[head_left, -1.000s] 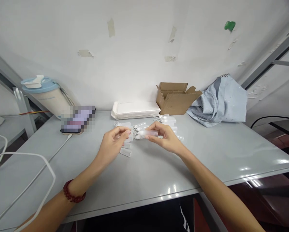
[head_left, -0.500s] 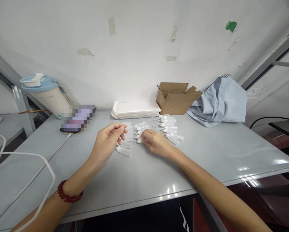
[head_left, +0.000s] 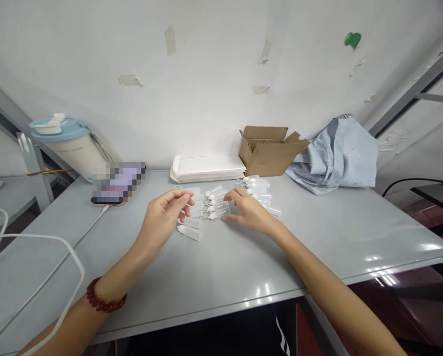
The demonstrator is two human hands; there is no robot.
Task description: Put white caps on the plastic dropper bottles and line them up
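Several small translucent bottles with white pointed tips and thin white loops lie in three groups on the grey table. My left hand is over the left group, its fingers curled and thumb against the index finger, with nothing visible in them. It hides part of that group. My right hand is at the right end of the middle group, thumb and fingers apart, holding nothing. Whether its fingertips touch the nearest bottles I cannot tell. Behind it lies the right group, partly covered by the hand.
Behind the bottles are a stack of white envelopes and an open cardboard box. A pale blue cloth lies at right. At left are a phone on a white cable and a tumbler.
My right hand has moved slightly right, off the middle group, and its fingers have spread, uncovering the bottles there. My left hand has stayed nearly still.
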